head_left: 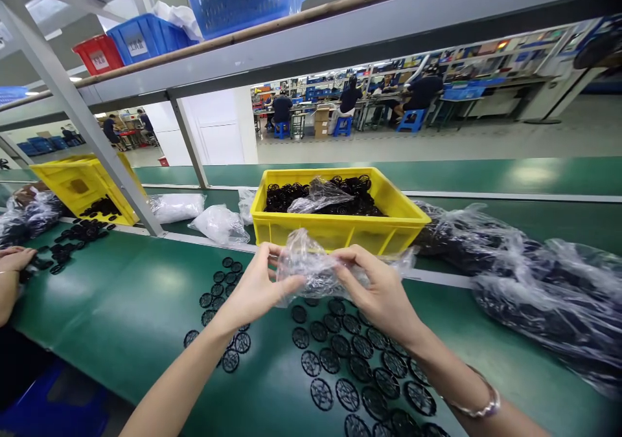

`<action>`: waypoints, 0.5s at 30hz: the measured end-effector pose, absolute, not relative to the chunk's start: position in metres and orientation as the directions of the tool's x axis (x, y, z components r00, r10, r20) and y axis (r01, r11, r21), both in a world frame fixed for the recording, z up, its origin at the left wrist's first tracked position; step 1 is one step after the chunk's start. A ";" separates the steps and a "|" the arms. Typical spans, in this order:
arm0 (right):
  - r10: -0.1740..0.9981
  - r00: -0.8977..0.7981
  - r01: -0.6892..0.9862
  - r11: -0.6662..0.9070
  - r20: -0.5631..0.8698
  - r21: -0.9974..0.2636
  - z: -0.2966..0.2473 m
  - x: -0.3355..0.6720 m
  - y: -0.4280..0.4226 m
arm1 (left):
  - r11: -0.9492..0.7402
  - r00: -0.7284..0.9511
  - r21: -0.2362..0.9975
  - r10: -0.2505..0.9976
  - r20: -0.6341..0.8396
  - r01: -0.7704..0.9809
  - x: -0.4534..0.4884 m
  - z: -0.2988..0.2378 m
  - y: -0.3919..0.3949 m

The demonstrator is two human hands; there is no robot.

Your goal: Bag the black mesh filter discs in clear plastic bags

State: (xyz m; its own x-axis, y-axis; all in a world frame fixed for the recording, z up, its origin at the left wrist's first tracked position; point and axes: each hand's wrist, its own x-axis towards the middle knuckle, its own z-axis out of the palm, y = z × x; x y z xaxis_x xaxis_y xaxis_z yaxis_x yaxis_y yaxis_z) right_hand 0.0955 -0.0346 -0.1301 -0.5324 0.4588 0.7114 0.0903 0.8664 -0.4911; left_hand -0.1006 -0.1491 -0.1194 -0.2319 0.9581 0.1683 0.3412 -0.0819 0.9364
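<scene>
My left hand (255, 288) and my right hand (376, 291) both pinch a crumpled clear plastic bag (311, 265), held above the green belt (131, 307). Whether anything is inside the bag I cannot tell. Under and around my hands lie several round black grille discs (362, 369) in rows, with a smaller group (221, 281) to the left. Just behind the bag stands a yellow crate (335, 226) full of the same black discs, with another clear bag lying on top.
Big clear bags of black parts (534, 275) lie at the right. White filled bags (221, 223) sit left of the crate. A co-worker's hand (14, 259) rests by loose discs at far left, near a second yellow crate (80, 184). A metal frame post (97, 139) slants across.
</scene>
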 end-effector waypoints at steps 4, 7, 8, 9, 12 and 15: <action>0.222 -0.680 -0.081 0.924 0.699 -0.373 -0.129 0.106 -0.035 | -0.105 -0.192 0.869 0.956 0.222 0.483 -0.099 -0.122 -0.145; 0.187 -0.737 -0.072 0.934 0.650 -0.349 -0.130 0.118 -0.020 | -0.128 -0.095 0.893 0.978 0.186 0.432 -0.109 -0.117 -0.146; 0.217 -0.750 -0.025 0.935 0.625 -0.354 -0.129 0.123 -0.013 | -0.132 -0.099 0.903 0.977 0.187 0.410 -0.112 -0.116 -0.146; 0.256 -0.751 0.034 0.936 0.609 -0.351 -0.128 0.128 -0.007 | -0.131 -0.118 0.909 0.974 0.191 0.395 -0.114 -0.114 -0.147; 0.361 -0.571 0.259 0.931 0.737 -0.256 -0.120 0.149 -0.007 | -0.123 -0.172 0.923 0.965 0.196 0.364 -0.111 -0.111 -0.146; 0.311 -0.272 0.356 0.912 0.911 -0.205 -0.113 0.166 -0.038 | -0.123 -0.188 0.923 0.961 0.202 0.365 -0.097 -0.103 -0.143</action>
